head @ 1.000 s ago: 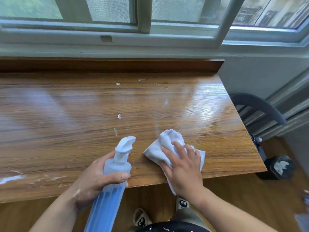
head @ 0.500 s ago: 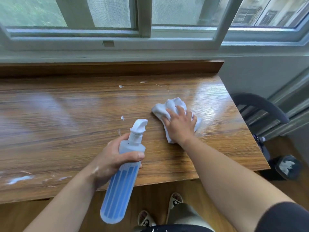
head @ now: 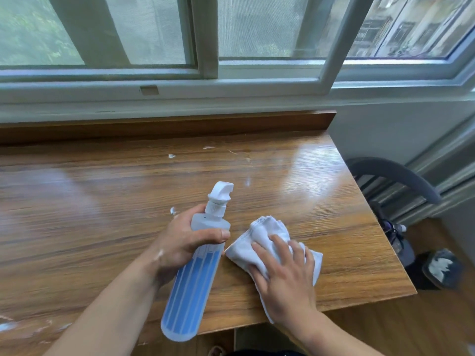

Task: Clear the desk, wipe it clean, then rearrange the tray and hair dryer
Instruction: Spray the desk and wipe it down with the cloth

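Pressing flat on the white cloth (head: 259, 235) near the desk's (head: 102, 201) right edge, the right hand (head: 285, 281) spreads open; the left hand (head: 180, 242) grips the spray bottle (head: 195, 278).

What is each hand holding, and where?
Left hand grips the spray bottle around its upper body. Right hand presses flat on the white cloth.

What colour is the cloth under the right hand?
White; the cloth shows best in the head view.
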`<action>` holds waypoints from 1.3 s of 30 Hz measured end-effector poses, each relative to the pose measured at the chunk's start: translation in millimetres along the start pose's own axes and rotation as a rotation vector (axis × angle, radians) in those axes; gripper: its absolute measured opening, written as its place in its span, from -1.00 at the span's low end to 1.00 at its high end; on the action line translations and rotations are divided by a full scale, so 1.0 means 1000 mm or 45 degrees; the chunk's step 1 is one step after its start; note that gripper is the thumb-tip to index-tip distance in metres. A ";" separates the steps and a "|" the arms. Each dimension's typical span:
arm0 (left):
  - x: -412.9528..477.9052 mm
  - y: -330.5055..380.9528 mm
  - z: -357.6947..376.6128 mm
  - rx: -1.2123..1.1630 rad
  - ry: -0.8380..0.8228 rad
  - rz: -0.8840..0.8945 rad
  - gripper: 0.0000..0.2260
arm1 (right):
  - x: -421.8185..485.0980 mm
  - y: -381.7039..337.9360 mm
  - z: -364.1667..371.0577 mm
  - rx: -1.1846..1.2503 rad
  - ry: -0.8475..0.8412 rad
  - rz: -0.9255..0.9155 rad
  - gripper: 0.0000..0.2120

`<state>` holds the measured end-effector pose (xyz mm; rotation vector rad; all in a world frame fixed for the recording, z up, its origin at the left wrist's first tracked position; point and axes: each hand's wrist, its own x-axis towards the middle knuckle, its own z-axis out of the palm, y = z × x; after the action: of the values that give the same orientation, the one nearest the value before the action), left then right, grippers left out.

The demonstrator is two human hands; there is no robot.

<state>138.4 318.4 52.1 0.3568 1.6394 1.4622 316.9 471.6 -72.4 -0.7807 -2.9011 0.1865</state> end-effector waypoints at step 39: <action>0.017 0.029 -0.029 0.583 0.260 0.010 -0.32 | 0.119 0.024 0.005 0.034 -0.014 -0.008 -0.64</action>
<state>97.6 319.5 69.1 0.4780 2.1423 1.1458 226.1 551.9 -69.7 -0.7689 -2.9049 0.2296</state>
